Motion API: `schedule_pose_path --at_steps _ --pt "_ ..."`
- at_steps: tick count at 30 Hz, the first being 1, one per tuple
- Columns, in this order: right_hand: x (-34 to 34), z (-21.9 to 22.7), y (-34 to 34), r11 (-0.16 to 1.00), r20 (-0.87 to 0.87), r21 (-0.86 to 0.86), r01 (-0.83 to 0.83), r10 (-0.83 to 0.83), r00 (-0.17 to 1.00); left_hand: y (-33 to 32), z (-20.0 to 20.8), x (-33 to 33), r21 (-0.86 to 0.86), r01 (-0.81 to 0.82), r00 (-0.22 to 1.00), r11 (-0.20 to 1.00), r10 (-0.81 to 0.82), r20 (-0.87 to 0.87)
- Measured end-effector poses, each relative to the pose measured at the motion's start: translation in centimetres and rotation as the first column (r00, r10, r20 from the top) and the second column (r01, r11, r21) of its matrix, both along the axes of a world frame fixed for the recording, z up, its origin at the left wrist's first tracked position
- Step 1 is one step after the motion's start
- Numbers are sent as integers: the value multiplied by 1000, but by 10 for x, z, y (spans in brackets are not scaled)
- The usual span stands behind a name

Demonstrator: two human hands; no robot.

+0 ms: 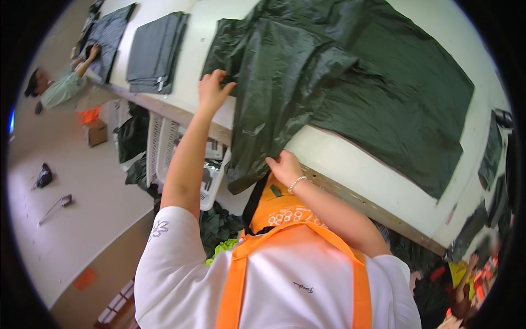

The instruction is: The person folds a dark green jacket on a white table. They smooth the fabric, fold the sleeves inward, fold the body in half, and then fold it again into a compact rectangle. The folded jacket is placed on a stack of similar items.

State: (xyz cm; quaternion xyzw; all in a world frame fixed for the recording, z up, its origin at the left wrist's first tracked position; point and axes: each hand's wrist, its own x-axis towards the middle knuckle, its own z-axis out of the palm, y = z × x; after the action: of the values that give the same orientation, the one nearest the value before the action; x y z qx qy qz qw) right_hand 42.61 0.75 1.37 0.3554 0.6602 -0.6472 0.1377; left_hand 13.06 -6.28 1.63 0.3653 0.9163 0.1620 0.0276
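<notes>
1. Both hands are on the dark green plastic sheet (350, 82), which lies across the white table (350, 164) with its near-left part bunched up and drooping over the front edge.

2. The left hand (212, 90) reaches far out, arm nearly straight, and rests on the sheet's upper-left corner. Its fingers (219, 75) are curled over the folded edge; it looks like a light pinch, though I can't tell how much film is actually between them.

3. The right hand (285, 167) is tucked in close at the table's front edge, fingertips pressed together on the hanging lower edge of the sheet. A beaded bracelet (296, 183) sits on that wrist.

4. The relation that counts: the two grips lie on one folded edge running from far-left to near-centre, and the broad, flat bulk of the sheet spreads away to the right of both hands. The right hand is the nearer one to that bulk.

5. Material: thin, glossy film, deeply creased and crumpled near the hands, smoother and flatter toward the far right corner. It looks limp, likely to slide.

6. The person wears an orange apron (285, 219) over a white T-shirt.

7. Further left on the table lies a neat stack of folded dark grey sheets (156, 52); beyond it another person's hand (93, 52) works on another pile.

8. Under the table, a white slatted crate (164, 148) stands beside dark bundles.
</notes>
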Motion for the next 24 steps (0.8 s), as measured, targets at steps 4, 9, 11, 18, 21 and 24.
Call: schedule_pose_path --at_steps 4,9,11,18,21,24 --pt "49 5 40 722 125 -606 334 -328 936 3 -10 -5 -35 -103 991 994 105 77" --pt "173 75 268 994 167 40 -99 91 982 5 -6 -8 -105 -139 983 985 150 107" --pt "174 128 333 872 250 434 -226 124 960 6 -7 -14 -100 -129 984 987 140 109" --pt "186 107 385 -38 18 999 -25 -196 980 0 4 -30 -123 50 983 991 -27 184" --pt "240 98 356 -219 -489 870 441 -493 720 66 93 44 127 397 918 909 -392 -67" --pt "298 41 342 26 -339 720 694 -859 383 146 97 105 75 634 773 770 -635 -23"
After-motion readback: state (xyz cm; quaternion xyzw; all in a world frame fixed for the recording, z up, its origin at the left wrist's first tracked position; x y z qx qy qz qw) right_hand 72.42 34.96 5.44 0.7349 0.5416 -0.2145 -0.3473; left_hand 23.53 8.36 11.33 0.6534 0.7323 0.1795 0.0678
